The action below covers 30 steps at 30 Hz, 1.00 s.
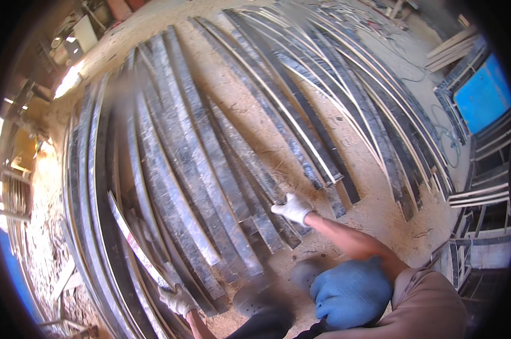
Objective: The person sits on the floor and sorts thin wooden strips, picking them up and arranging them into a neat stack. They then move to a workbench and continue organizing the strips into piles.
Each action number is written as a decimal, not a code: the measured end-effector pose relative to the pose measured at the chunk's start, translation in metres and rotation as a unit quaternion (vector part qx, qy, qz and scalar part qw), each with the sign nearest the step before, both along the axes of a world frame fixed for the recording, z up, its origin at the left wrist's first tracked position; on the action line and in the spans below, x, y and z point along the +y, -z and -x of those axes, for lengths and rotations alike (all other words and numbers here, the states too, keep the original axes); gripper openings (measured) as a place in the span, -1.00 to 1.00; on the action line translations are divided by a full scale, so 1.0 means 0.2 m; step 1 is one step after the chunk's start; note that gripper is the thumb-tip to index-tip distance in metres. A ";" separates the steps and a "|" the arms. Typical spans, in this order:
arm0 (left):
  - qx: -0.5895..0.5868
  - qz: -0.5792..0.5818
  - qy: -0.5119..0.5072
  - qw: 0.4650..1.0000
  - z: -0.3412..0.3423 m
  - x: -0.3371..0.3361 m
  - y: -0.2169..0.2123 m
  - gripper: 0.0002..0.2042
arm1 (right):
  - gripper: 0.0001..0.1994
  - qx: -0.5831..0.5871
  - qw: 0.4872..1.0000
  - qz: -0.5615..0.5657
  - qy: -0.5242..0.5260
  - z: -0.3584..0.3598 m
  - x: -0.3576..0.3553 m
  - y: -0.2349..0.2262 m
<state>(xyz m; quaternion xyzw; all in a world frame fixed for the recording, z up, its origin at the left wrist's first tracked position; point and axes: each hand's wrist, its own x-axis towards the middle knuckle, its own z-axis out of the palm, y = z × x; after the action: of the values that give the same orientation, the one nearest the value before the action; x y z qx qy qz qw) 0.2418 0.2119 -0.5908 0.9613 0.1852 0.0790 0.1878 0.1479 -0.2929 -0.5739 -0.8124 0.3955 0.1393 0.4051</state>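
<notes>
Long dark planks (179, 127) with pale edges lie side by side on the ground in front of me. At the lower left my left hand (177, 299), in a white glove, is closed around the near end of a narrow plank with a pale, red-marked face (134, 240). That plank slants over other planks. My right hand (292, 209), also gloved in white, is out ahead above the near ends of the middle planks. Its fingers are apart, with nothing visible in them.
More dark planks and pale strips (374, 121) fan out to the right. Grey clogs (306, 274) stand by the near plank ends, beside blue cloth (351, 294). Dark frames and a blue panel (484, 93) line the right side. Wood scraps (46, 248) lie at left.
</notes>
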 end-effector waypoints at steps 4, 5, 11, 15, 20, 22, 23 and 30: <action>0.033 -0.015 0.014 0.999 0.02 -0.02 0.04 -0.27 | -0.33 0.004 0.998 0.056 -0.013 0.02 0.05 -0.12; 0.039 -0.019 0.018 0.999 0.01 -0.01 0.04 -0.27 | -0.30 -0.017 0.997 0.066 -0.029 0.03 0.04 -0.11; 0.044 0.004 0.015 0.999 0.00 0.00 0.08 -0.28 | -0.13 0.026 0.950 0.259 -0.173 0.15 -0.08 -0.08; 0.033 0.050 0.000 0.998 0.03 0.08 0.12 -0.28 | 0.18 0.068 0.898 0.435 -0.019 0.09 -0.38 -0.05; 0.032 0.049 0.005 0.998 0.00 0.05 0.17 -0.28 | 0.37 0.221 0.918 0.328 -0.014 0.05 -0.53 -0.08; 0.032 0.035 0.014 0.999 0.00 0.08 0.21 -0.30 | 0.08 0.183 0.883 0.431 -0.046 0.06 -0.47 -0.03; 0.030 0.026 0.025 0.999 -0.01 0.04 0.25 -0.31 | 0.00 0.184 0.857 0.479 -0.058 0.11 -0.48 0.07; 0.024 0.022 0.031 0.999 0.01 0.06 0.25 -0.33 | -0.08 0.146 0.869 0.458 -0.113 0.03 -0.22 0.22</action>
<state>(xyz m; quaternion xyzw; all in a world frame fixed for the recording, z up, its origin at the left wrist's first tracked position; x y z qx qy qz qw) 0.2401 0.2242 -0.6403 0.9639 0.1618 0.0460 0.2064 0.1424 -0.3368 -0.6183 -0.9164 0.3750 0.1043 -0.0936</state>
